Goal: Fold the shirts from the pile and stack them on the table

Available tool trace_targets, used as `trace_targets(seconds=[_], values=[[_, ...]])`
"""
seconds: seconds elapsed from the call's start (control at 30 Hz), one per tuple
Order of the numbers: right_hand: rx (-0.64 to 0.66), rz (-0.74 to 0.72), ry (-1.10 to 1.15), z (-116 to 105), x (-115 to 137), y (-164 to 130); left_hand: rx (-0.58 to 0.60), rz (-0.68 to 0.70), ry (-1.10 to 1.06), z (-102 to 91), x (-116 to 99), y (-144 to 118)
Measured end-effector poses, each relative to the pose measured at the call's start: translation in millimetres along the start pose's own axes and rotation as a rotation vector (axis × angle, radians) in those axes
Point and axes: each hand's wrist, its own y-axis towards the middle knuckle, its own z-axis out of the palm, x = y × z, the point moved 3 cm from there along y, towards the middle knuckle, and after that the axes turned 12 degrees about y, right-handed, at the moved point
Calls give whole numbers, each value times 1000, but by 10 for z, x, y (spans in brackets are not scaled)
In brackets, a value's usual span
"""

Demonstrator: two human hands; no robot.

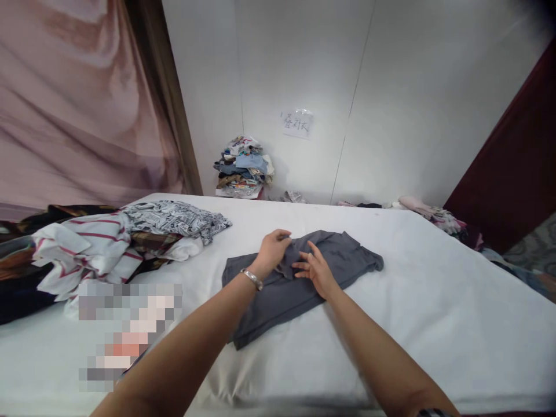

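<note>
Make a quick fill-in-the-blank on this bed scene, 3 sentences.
1. Both hands, left hand and right hand, rest on a ____ garment spread on the white bed.
2. The left wrist wears a silver ____.
3. The striped shirt lies to the ____ of the garment, in a pile of clothes.

Missing words: grey; bracelet; left
</note>
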Motion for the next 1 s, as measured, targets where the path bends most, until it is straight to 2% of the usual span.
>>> trace_targets(seconds=[0.07,0.13,0.17,0.23,0.33,0.43,0.53,0.67,0.8,0.9,1.0], values=[[84,82,157,62,27,-41,145,104,-4,251,-121,-140],[64,98,227,48,75,-52,272,174,0,428,-145,-248],[25,93,248,11,105,-43,287,193,18,449,-119,-265],[-61,74,272,-102,176,-4,186,209,235,328,2,-219],[-121,42,239,-271,315,89,5,184,744,-87,285,-66],[-100,-31,161,-317,526,242,2,80,966,-479,603,40],[-43,-124,62,-203,850,516,40,-7,1109,-685,828,74],[-3,-192,-58,30,1403,1037,81,-35,1224,-722,924,128],[-130,-266,-147,102,1942,1491,105,-25,1268,-678,888,210],[-221,-395,-138,49,2297,1647,120,0,1263,-655,841,236],[-226,-489,-107,-23,2561,1636,150,-24,1242,-661,823,224]])
